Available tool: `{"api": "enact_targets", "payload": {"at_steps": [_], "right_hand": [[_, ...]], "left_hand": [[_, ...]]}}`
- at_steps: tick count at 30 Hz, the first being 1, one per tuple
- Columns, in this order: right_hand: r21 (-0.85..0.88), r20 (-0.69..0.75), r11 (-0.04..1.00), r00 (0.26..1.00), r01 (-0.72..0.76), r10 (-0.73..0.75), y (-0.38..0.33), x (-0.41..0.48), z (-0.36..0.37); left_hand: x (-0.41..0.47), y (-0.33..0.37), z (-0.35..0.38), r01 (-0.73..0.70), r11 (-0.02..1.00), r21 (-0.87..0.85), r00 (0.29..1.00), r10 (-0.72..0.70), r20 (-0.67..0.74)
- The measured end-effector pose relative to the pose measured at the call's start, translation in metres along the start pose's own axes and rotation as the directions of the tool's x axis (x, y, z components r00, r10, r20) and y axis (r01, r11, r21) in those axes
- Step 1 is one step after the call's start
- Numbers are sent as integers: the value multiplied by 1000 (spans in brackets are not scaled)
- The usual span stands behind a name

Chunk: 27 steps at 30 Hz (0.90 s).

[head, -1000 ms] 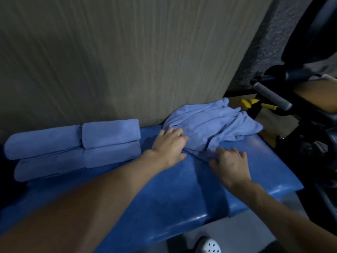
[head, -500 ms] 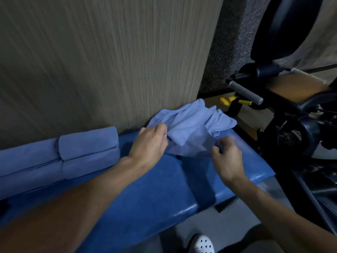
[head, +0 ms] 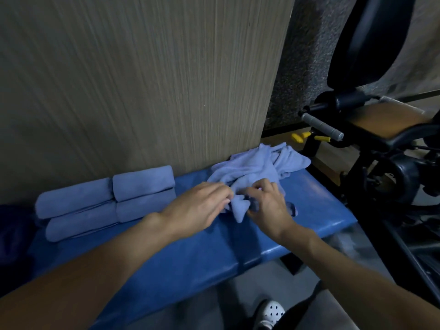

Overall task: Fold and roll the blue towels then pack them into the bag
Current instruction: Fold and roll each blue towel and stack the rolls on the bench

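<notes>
A crumpled pile of light blue towels lies at the right end of the blue padded bench, against the wood-grain wall. My left hand and my right hand sit close together at the pile's near edge, and each pinches a corner of one towel that hangs down between them. Several rolled blue towels lie stacked in two rows at the bench's left end. No bag is clearly visible.
A black exercise machine with a padded seat and a grey handle stands close on the right, past the bench end. Yellow-handled pieces lie on the floor behind it. My shoe shows below the bench's front edge.
My hands have come together and drawn a towel corner toward me from the pile. Earlier they lay apart, flat on the towels.
</notes>
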State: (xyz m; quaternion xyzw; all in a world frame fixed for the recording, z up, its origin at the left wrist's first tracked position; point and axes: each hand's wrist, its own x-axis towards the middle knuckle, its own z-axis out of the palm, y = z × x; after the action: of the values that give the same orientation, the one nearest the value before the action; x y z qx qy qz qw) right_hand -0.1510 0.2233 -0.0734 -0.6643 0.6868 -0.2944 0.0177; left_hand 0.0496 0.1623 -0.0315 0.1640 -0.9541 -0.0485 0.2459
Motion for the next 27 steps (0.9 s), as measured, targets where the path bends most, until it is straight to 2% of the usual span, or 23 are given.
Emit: {"api": "enact_targets", "payload": {"at_steps": [1,3,5,6,8,9,11,14,17,18,21,22,24,26,27], "right_hand": [[35,-25,998,998,50,-49,-1,0,0],[170,97,984,993,51,-68,-2,-1,-4],[227,327,974,943,-19,-58,2,-5,-11],[185,425,983,903,-14,-67,4,-7,-15],[138,549,990,834,-24,-56,14,-12,-16],[144,551,987,835,-71,-21,20,-14,-15],[182,488,970,871,-162,54,26,-14,-16],[178,374,970,923,-167,90,38,-10,-12],[138,325,976,939,-169,117,45,-4,-1],[116,313,980,942,-163,120,44,-2,2],[18,288,989,948,-149,138,41,6,7],[-28,294,990,945,-141,143,39,8,7],[-68,311,987,937,-148,162,37,10,10],[5,319,983,932,-182,171,36,10,13],[59,345,977,922,-206,174,34,8,14]], "left_hand": [[-1,3,-2,-24,1000,6,1000,24,16],[-1,4,-2,6,1000,4,1000,-6,26],[-1,-2,4,156,988,-15,988,-156,6],[-1,-8,11,257,966,-24,966,-257,11],[0,-21,27,462,887,-14,886,-460,61],[0,-25,34,533,846,-2,843,-531,87],[1,-33,49,591,807,18,798,-588,131],[11,-38,67,550,820,158,790,-573,220],[25,-42,78,617,760,204,730,-649,215],[29,-43,81,621,751,225,724,-659,203],[29,-45,81,554,785,278,784,-604,144],[26,-46,79,531,811,247,810,-571,134],[17,-49,72,553,832,44,825,-554,114],[6,-52,56,611,766,-199,791,-601,113],[0,-52,47,616,744,-258,784,-611,108]]}}
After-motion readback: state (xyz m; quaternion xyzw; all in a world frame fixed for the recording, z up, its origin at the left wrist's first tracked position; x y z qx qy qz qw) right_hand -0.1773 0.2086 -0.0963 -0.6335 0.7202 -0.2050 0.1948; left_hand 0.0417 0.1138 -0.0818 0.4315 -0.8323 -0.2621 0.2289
